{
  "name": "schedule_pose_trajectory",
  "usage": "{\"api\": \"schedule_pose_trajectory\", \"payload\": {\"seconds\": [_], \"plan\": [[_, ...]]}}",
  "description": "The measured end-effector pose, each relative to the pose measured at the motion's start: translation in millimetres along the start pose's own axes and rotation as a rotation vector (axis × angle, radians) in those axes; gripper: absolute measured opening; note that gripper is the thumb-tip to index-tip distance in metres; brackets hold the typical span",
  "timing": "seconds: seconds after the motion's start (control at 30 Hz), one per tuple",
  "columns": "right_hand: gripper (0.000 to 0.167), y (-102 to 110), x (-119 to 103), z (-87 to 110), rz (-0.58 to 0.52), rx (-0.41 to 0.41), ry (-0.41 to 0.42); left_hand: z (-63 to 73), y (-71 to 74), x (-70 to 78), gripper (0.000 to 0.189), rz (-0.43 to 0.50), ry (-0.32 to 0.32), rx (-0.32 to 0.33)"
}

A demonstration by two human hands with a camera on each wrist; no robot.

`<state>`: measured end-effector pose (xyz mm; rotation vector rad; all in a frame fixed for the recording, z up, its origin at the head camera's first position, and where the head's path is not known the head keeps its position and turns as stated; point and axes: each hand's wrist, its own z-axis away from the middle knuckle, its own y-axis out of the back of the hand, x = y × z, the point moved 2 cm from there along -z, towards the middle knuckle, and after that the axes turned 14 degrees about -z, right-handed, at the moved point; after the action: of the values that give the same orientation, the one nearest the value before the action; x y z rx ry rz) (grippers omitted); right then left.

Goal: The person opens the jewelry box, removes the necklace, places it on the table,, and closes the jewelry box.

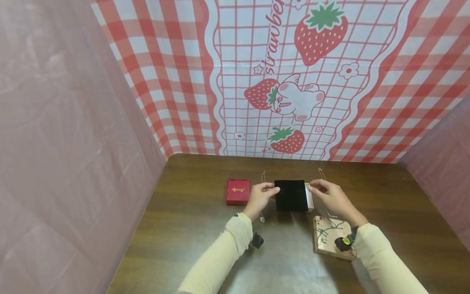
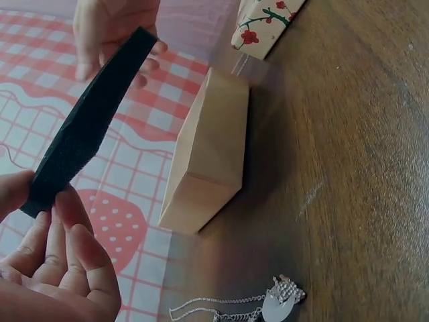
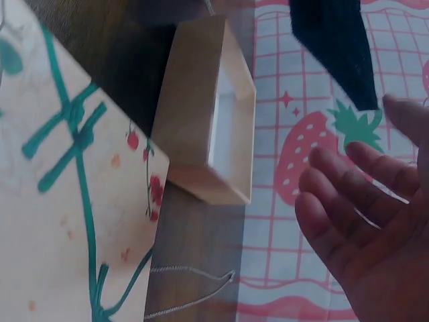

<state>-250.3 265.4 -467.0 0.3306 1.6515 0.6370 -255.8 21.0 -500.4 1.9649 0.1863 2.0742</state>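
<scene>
A thin black velvety pad (image 1: 291, 196) is pinched at its left edge between the thumb and fingers of my left hand (image 1: 260, 199). The left wrist view shows that pad (image 2: 94, 121) held up over an open cream box (image 2: 216, 144). White lining shows inside the box (image 3: 191, 100) in the right wrist view. My right hand (image 1: 335, 199) is at the pad's right side; its loosely bent fingers (image 3: 365, 174) are spread, with nothing gripped between them. Close to my left hand lies a silver necklace (image 2: 278, 305) with a pale pendant.
A red square box (image 1: 238, 192) with gold lettering stands left of my left hand. Beneath my right wrist is a cream lid (image 1: 330, 233) painted with green branches and red flowers. Another thin chain (image 1: 322, 174) lies behind my right hand. A checked strawberry cloth (image 1: 183, 81) hangs behind the table.
</scene>
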Motion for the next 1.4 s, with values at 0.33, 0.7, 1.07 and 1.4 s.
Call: {"api": "schedule_pose_trajectory", "payload": {"seconds": [0.33,0.7,1.07,1.4], "plan": [[0.062,-10.7,-11.5,1.9,-0.033,-0.079,0.101,-3.9,0.8,-5.1,0.035,-0.033,0.006,-0.025],[0.085,-15.4,-12.8,4.4,0.000,-0.111,0.118,-4.6,-1.4,-5.5,0.034,-0.033,0.010,-0.031],[0.097,-19.1,-11.4,4.4,-0.009,-0.169,0.073,-5.4,-6.2,-4.5,0.033,-0.031,0.045,-0.012],[0.103,-21.5,-12.6,2.9,0.034,-0.169,0.071,-11.6,-7.1,-1.9,0.032,-0.099,0.077,-0.009]]}}
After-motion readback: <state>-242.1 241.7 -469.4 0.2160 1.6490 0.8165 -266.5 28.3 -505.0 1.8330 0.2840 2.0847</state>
